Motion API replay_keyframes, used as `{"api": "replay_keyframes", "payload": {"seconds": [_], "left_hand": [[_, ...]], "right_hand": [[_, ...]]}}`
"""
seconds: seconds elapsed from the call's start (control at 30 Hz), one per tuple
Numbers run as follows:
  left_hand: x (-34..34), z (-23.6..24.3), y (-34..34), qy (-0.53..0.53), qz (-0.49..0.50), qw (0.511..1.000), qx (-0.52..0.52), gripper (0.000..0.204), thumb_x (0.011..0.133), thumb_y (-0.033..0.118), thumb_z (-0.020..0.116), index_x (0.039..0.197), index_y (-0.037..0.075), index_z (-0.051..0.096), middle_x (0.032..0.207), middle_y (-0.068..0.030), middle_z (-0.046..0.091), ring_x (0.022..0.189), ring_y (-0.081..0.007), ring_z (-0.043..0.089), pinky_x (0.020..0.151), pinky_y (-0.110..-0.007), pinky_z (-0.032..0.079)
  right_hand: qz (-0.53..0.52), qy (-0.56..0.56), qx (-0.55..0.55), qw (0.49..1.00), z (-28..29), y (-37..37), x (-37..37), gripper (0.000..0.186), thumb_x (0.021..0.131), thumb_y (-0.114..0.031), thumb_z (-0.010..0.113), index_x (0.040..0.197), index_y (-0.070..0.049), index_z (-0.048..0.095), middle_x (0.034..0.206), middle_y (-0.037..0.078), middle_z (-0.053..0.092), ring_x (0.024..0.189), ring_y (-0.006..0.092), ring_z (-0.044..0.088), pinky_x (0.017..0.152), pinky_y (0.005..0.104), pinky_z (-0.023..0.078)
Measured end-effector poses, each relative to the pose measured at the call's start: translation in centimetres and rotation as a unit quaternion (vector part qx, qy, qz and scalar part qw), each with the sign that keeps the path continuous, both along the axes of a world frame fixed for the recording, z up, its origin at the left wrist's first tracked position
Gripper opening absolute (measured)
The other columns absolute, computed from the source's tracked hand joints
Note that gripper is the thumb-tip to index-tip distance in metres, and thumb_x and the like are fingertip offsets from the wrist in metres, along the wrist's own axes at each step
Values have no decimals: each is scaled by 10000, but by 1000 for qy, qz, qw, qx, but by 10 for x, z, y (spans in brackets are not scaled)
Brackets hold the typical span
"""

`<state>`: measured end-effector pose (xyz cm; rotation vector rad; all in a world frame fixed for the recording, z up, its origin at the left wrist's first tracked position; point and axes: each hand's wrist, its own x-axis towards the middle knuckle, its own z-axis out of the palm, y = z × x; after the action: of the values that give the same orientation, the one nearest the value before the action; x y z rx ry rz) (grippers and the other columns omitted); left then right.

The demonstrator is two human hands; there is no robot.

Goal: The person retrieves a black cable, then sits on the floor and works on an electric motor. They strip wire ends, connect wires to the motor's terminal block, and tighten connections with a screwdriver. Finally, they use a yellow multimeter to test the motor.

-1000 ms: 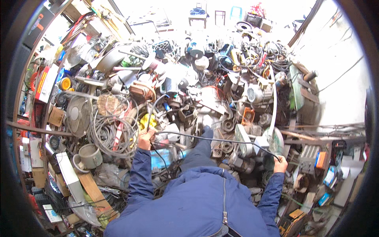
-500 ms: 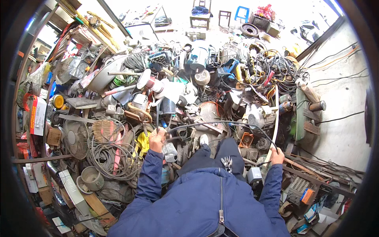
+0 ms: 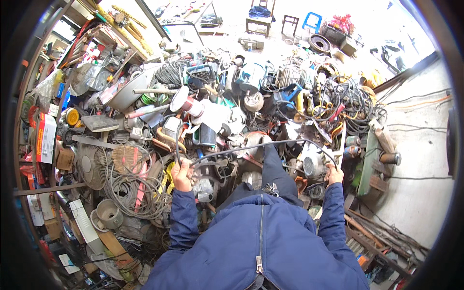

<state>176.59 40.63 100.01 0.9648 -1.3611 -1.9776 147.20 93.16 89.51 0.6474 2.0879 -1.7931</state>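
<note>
A black cable (image 3: 251, 146) runs in a shallow arch between my two hands, in front of my body. My left hand (image 3: 182, 176) is closed round one part of it, and a short length of the cable sticks up above that fist. At the other side my right hand (image 3: 334, 174) grips the cable where it bends down. Below and between the hands are my dark trousers, with a bunch of keys (image 3: 272, 189) at the waist. A grey motor-like housing (image 3: 313, 162) lies just left of my right hand.
Heaped scrap surrounds me. To the left are a fan (image 3: 93, 166), a coil of grey cable (image 3: 130, 193) and a broom head (image 3: 127, 158). A spool (image 3: 193, 107) lies ahead. On the right stands a green machine part (image 3: 369, 164) by a pale wall (image 3: 415, 145). Stools stand far off.
I have stepped or leaned forward, and the view has shifted. Both hands have risen slightly and come a little closer to the heap, still holding the cable between them.
</note>
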Motion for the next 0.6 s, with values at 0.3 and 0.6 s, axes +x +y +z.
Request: {"api": "replay_keyframes", "payload": {"seconds": [0.3, 0.6], "left_hand": [[-82, -22, -10, -36, 55, 998, 12, 231, 1044, 225, 623, 900, 45, 614, 700, -4, 550, 526, -53, 414, 495, -220, 325], [-181, 8, -3, -109, 57, 992, -30, 252, 1039, 234, 618, 884, 35, 607, 688, 3, 525, 561, -62, 419, 532, -240, 335]], "right_hand": [[-53, -31, -78, 995, -24, -30, -168, 301, 1056, -300, 599, 971, -17, 658, 556, -20, 446, 413, 127, 407, 423, 309, 353], [17, -26, -29, 999, -56, -58, -298, 302, 1045, -264, 609, 937, 3, 699, 537, 22, 491, 410, 130, 434, 403, 296, 340]]}}
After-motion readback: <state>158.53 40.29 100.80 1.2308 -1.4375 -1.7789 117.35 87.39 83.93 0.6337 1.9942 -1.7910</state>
